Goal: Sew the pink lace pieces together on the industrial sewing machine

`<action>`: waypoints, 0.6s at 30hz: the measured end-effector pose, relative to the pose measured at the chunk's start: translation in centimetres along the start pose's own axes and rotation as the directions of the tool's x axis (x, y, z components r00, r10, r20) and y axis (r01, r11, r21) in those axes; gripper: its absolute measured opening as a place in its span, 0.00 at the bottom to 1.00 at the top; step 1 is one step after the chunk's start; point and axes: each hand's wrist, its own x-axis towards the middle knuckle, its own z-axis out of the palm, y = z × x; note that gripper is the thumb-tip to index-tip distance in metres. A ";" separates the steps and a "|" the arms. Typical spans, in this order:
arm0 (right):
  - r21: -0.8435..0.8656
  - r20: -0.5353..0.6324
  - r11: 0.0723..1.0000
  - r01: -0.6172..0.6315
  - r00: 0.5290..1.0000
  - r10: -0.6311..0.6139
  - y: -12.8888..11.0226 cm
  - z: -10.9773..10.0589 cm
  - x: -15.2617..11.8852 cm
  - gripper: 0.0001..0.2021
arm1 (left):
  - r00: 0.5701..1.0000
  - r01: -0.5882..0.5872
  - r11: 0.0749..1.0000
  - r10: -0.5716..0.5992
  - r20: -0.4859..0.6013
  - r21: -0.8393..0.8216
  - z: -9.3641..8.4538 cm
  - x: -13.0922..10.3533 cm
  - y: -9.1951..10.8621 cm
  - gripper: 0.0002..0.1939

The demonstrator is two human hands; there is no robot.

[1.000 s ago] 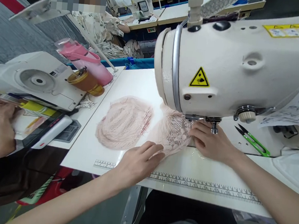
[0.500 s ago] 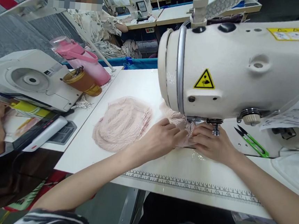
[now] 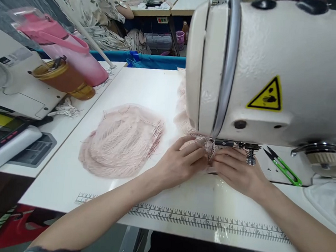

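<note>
Pale pink lace fabric (image 3: 183,111) lies beneath the head of a white sewing machine (image 3: 259,51), reaching back past its left side. My left hand (image 3: 184,159) is closed on the fabric's near edge, just left of the needle area. Close beside it, my right hand (image 3: 237,169) grips the same fabric with bent fingers, partly behind the machine's metal parts. The needle itself is hidden. To the left, a stack of pink lace pieces (image 3: 122,141) rests on the white table (image 3: 148,87).
Green-handled thread snips (image 3: 284,167) lie right of my right hand. A printed ruler (image 3: 183,217) runs along the table's front edge. At left are a pink bottle (image 3: 71,53), an amber cup (image 3: 63,78) and another machine (image 3: 16,77). White cloth (image 3: 330,199) lies far right.
My view has moved closer to the machine, which looks larger. More lace shows behind and left of the machine head. Both hands still hold the fabric near the needle area.
</note>
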 end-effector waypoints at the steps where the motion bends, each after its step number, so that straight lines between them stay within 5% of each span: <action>1: 0.027 -0.017 1.000 0.014 1.000 -0.013 0.0 0.0 0.1 0.10 | 1.000 0.008 0.999 -0.008 0.012 -0.038 0.2 -0.2 0.1 0.08; 7: 0.007 -0.028 0.998 0.056 0.998 -0.056 0.0 0.3 -0.1 0.13 | 0.983 0.080 0.989 -0.057 0.173 -0.128 1.2 -1.2 0.3 0.17; 18: 0.004 0.028 1.000 -0.023 0.999 0.023 -0.6 0.6 -0.8 0.16 | 0.975 0.083 0.987 -0.051 0.214 -0.141 1.4 -1.5 0.0 0.18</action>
